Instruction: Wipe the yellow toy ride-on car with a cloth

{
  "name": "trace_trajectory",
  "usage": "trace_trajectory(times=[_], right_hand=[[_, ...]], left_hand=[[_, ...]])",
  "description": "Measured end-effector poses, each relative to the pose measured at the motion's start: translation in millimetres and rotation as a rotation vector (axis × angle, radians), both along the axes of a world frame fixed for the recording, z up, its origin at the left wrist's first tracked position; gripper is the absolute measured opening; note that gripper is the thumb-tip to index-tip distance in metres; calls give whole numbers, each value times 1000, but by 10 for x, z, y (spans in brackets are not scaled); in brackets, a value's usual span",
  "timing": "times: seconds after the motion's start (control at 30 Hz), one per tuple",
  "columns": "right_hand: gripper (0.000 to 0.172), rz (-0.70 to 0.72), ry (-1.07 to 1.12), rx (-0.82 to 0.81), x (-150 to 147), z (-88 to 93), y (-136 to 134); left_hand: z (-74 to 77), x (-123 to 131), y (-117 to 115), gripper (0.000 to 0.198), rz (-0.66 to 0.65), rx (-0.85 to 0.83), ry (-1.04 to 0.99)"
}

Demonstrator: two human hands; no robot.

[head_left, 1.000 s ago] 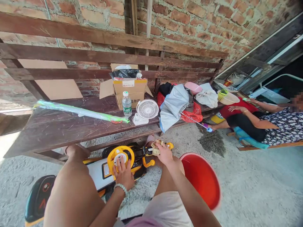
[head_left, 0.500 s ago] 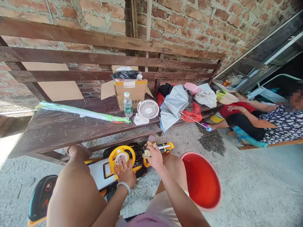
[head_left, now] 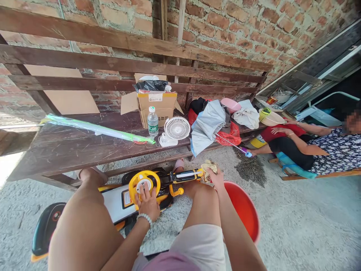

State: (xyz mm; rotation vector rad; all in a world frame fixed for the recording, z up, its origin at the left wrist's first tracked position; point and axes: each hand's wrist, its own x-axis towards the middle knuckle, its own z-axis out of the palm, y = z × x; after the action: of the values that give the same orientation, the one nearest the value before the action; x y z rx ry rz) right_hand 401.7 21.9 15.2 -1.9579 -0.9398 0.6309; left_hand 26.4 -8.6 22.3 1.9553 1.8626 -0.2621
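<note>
My left grip (head_left: 148, 205) is clamped on the yellow steering wheel (head_left: 144, 176) of a black-and-yellow ride-on toy car (head_left: 117, 201), which sits on the concrete floor (head_left: 284, 222) in front of my knees. My right grip (head_left: 216, 180) is closed on a crumpled tan wrapping (head_left: 209, 170), held just past the end of the toy's yellow-tipped bar (head_left: 186, 174), near the rim of a red plastic basin (head_left: 244, 207). The wrapping looks like something I am clearing off the toy, so I judge the next move calls for letting it drop clear and freeing that grip.
</note>
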Motion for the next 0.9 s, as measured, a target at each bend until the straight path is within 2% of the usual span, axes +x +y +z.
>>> trace_trajectory(times=[0.07,0.2,0.33,0.43,0.57,0.63,0.73,0.8,0.9], right_hand=[[57,39,-14,-143,-83,-70,138],[55,92,-361,-385,-305,-129,300],[52,158,-561,-487,-428,-6,267],[51,271,-705,-528,-652,104,194],[46,470,-692,-405,-1189,125,149],[48,520,-636,-325,-1408,100,144],[49,539,-526,-197,-1471,52,71],[47,472,-445,-104,-1331,2,-56],[50,150,-337,-14,-1005,-114,-303]], left_hand=[[4,-7,-2,80,3,-3,-9],[-11,-40,-10,83,1,-2,-20],[-28,-44,-10,81,6,10,-19],[-34,-26,-2,81,11,8,-16],[-32,-26,3,80,7,-1,-11],[-24,-44,2,80,-1,1,-10],[-6,-71,1,80,-22,-9,-10],[0,-75,1,81,-29,-17,-6],[-19,-56,0,81,-28,-14,-14]])
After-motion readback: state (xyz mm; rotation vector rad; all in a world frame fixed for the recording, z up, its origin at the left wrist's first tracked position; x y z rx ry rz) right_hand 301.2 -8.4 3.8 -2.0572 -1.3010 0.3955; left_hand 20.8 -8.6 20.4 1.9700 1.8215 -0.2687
